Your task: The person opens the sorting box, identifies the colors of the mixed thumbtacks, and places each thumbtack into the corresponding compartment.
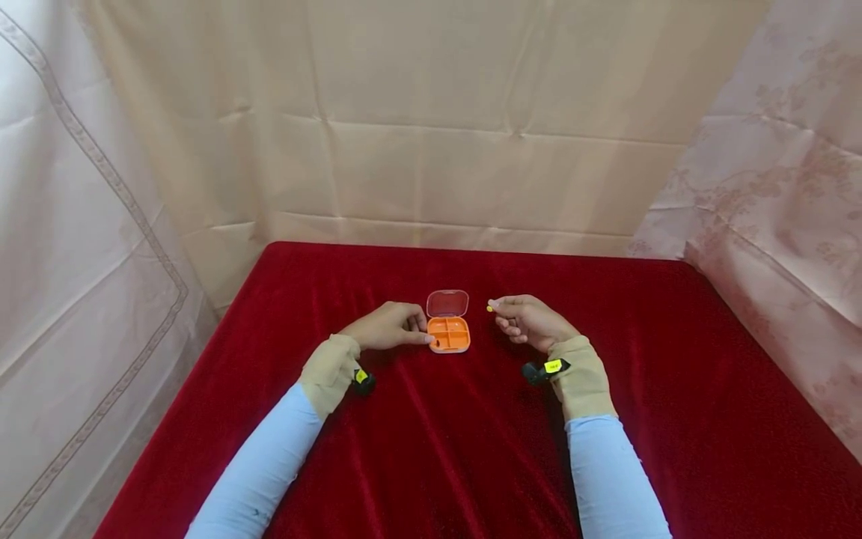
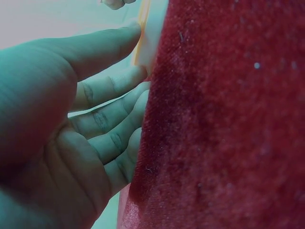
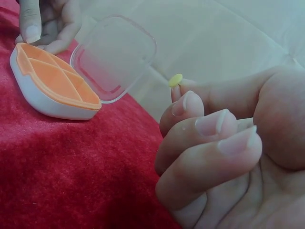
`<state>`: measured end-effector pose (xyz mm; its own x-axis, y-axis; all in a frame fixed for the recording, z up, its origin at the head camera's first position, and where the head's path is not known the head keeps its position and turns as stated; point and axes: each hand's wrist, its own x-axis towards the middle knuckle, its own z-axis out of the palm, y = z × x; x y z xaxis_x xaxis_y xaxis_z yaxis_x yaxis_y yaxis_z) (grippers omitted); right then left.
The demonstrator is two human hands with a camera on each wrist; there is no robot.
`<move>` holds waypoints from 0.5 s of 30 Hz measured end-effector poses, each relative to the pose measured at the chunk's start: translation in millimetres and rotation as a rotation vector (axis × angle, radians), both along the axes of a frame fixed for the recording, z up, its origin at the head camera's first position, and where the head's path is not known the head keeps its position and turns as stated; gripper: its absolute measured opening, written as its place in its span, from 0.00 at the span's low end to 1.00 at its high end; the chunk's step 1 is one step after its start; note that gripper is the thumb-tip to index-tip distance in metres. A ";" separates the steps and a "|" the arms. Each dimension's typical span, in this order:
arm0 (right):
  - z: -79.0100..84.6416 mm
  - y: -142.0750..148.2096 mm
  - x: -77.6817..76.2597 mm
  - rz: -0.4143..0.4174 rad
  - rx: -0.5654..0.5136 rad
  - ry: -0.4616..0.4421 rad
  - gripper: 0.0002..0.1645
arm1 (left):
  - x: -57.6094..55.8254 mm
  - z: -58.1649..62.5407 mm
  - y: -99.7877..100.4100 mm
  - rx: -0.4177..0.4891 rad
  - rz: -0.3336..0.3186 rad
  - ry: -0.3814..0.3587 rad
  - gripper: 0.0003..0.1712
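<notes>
A small pill box (image 1: 459, 335) with an orange divided inside and a white base rests on the red cloth, its clear lid (image 1: 447, 304) raised at the far side. My left hand (image 1: 389, 326) holds the box at its left edge, thumb on the orange rim and index finger low against the side. A dark spot shows in the near left compartment; I cannot tell what it is. To the right of the box, my right hand (image 1: 534, 322) pinches a yellow pill (image 3: 176, 80) at the tips of thumb and index finger, with the other fingers curled. The pill is apart from the box.
Red velvet cloth (image 1: 377, 464) covers the table. A beige curtain (image 1: 431, 180) hangs behind it, with pale curtains at the left (image 1: 74, 247) and a floral curtain (image 1: 788, 195) on the right.
</notes>
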<state>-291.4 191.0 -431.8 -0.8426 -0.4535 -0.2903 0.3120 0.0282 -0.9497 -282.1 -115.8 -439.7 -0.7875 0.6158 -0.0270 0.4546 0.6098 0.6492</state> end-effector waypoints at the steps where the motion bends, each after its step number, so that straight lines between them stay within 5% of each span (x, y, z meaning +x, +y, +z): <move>1: 0.0 -0.4 0.0 0.002 0.000 0.001 0.22 | 0.1 -0.9 -0.3 0.000 0.001 0.002 0.14; 15: -0.2 -3.2 2.4 0.029 0.037 0.026 0.25 | 1.5 -0.3 -0.2 0.014 -0.002 -0.008 0.14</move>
<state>-289.0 187.8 -432.0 -0.8364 -0.4676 -0.2860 0.2862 0.0724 -0.9554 -280.6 -115.9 -440.0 -0.7858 0.6180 -0.0247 0.4506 0.5993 0.6616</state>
